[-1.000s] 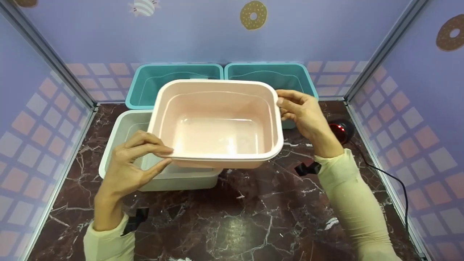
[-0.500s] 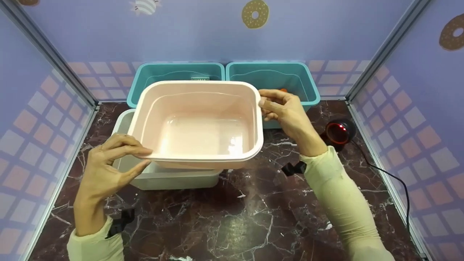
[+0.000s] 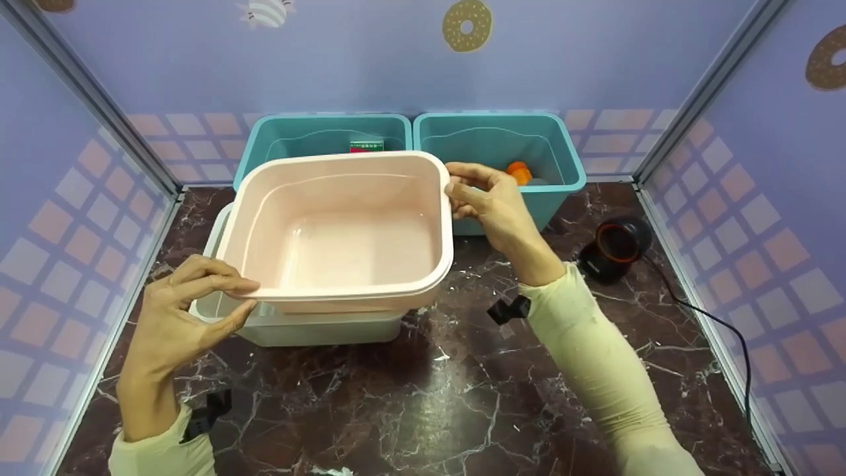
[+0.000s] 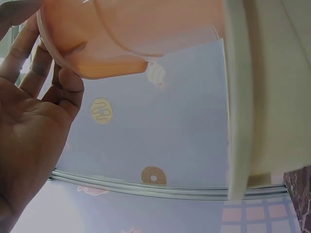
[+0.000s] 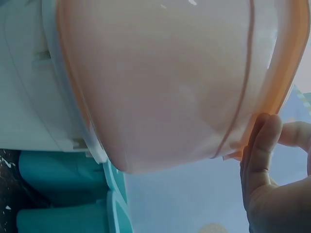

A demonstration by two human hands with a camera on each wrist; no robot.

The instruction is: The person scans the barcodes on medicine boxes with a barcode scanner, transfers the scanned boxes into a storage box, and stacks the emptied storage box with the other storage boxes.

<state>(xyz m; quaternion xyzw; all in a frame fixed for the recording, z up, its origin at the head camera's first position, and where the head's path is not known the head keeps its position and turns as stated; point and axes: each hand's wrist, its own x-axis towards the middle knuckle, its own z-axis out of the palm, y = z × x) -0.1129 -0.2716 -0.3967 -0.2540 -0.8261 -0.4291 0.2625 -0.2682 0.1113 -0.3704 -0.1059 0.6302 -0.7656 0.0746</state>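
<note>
Both hands hold an empty pale pink plastic basin [image 3: 357, 289], raised and slightly tilted above a larger whitish plastic bin [image 3: 324, 332]. My left hand [image 3: 175, 324] pinches the rim at its near left corner, thumb below and fingers on top. At the far right corner, my right hand [image 3: 496, 205] grips the rim between thumb and fingers. From below, the right wrist view shows the basin's underside [image 5: 160, 82] close over the whitish bin's rim [image 5: 63, 92]. Most of that bin's inside is hidden by the basin.
Two teal bins stand by the back wall: the left bin [image 3: 264, 135] has a green and red box [image 3: 367, 146], the right bin [image 3: 552, 205] an orange-topped item [image 3: 519, 173]. A black corded device [image 3: 615, 248] sits right on the dark marbled table [image 3: 429, 410].
Both hands have carried the pink basin leftward and a little lower, over the whitish bin. The orange-topped item in the right teal bin has come into view. The device's red light has dimmed.
</note>
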